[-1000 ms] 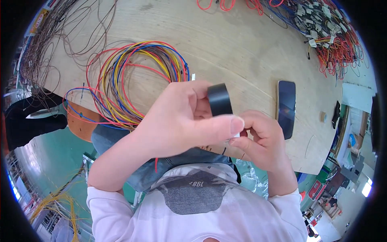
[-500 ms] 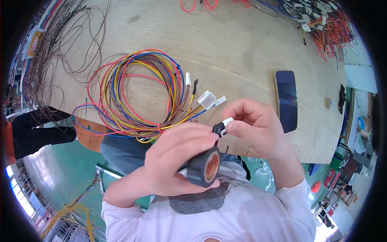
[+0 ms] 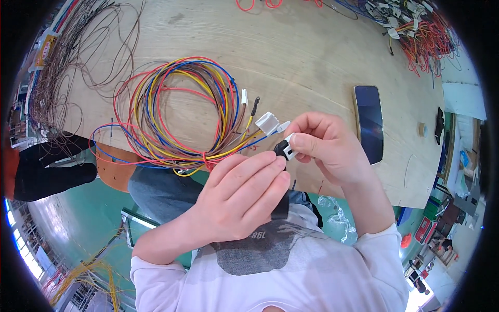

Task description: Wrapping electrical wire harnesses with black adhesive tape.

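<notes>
Pale digits point(image 3: 258, 235) on white shirt point(image 3: 317, 265)

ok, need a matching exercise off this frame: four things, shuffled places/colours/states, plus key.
Things
1. phone
2. coil
3. left hand
4. right hand

Descriptions
A. fingertips at the black wrap of a small connector
B. red, blue, yellow and brown loops
C. pinching the connector's white end
D. flat on the table, dark screen

Pairs: 1-D, 2-B, 3-A, 4-C
</notes>
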A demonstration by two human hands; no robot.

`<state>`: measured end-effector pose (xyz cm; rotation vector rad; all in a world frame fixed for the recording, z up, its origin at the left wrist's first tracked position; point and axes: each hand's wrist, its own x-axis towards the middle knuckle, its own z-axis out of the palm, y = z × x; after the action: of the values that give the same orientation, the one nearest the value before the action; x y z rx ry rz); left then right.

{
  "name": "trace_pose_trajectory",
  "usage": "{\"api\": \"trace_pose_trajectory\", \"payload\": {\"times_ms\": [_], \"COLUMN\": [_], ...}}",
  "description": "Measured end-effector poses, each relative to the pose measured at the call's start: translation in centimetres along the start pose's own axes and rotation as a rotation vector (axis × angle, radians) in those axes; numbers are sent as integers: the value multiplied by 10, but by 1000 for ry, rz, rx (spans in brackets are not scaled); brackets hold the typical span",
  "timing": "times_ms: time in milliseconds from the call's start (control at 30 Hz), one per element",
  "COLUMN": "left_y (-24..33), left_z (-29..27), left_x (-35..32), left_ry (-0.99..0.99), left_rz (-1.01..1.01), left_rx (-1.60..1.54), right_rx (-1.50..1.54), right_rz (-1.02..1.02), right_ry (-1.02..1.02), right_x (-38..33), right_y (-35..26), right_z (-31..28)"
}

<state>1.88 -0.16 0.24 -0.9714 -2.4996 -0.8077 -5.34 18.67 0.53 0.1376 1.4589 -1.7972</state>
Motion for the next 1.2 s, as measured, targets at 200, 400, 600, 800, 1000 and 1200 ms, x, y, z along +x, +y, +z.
{"api": "trace_pose_trajectory", "payload": {"times_ms": [200,400,600,800,1000,1200], "left_y": [0,13,25,23,33,30], "left_z": [10,19,32,34,28,20], "left_x": [-2,2,4,0,2,2], "left_ry": [-1,93,238,197,230,45], "left_rz": [16,-106,-190,-155,-207,-137], "left_rx": [102,38,93,107,39,152], "right_rx": [45,39,90,86,55,102], "right_rz": [20,-61,-68,-94,-116,-129], "right_ry": [12,90,128,147,157,154], "right_x": [2,2,0,1,-2,-2], "right_y": [1,8,6,10,12,8], "right_z": [-2,4,10,9,14,13]}}
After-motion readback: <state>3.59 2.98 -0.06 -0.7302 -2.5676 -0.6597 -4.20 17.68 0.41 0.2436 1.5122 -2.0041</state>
